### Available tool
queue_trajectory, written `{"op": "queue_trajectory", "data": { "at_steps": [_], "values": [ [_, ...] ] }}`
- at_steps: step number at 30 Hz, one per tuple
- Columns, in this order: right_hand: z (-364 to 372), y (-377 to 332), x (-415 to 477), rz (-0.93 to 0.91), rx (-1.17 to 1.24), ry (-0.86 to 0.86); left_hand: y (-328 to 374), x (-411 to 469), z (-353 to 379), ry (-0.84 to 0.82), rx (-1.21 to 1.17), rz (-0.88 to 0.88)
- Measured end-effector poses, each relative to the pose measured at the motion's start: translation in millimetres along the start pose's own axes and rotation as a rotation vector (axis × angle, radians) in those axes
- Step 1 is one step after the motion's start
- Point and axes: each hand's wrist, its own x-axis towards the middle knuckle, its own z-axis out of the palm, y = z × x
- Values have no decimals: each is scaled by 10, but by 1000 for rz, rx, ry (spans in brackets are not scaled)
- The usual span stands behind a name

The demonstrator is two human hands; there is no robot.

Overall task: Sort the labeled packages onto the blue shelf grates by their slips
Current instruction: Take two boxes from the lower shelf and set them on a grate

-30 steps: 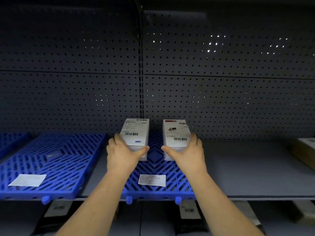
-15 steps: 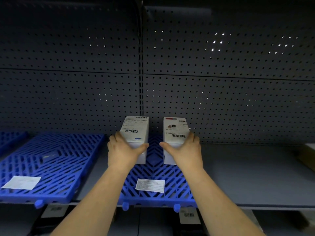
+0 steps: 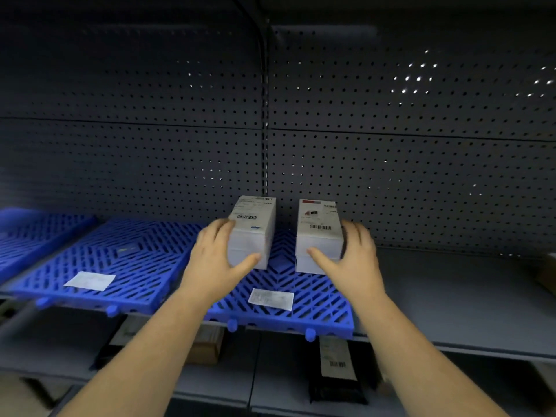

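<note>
Two labelled boxes held on the centre blue grate, one per hand.

The left hand (image 3: 217, 256) clasps the left white labelled cardboard box (image 3: 252, 233); the right hand (image 3: 350, 260) clasps the right white labelled cardboard box (image 3: 319, 236). Both boxes stand apart at the far end of the blue slotted plastic grate (image 3: 301, 284). A white paper slip (image 3: 271, 298) lies near its front edge. A second blue grate (image 3: 120, 260) to the left carries another slip (image 3: 89, 280).
</note>
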Motion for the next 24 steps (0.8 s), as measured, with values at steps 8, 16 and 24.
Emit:
{"op": "queue_trajectory", "data": {
  "at_steps": [8, 16, 24],
  "values": [
    [-527, 198, -1013, -208, -84, -143, 371, -855, -88, -199, 32, 242],
    [-1078, 589, -2470, 81, -221, -208, 889, -1756, 385, -380, -91, 415],
    [-2086, 1147, -3327, 308, -301, -122, 1945, -2238, 795, -552, -209, 533]
  ]
}}
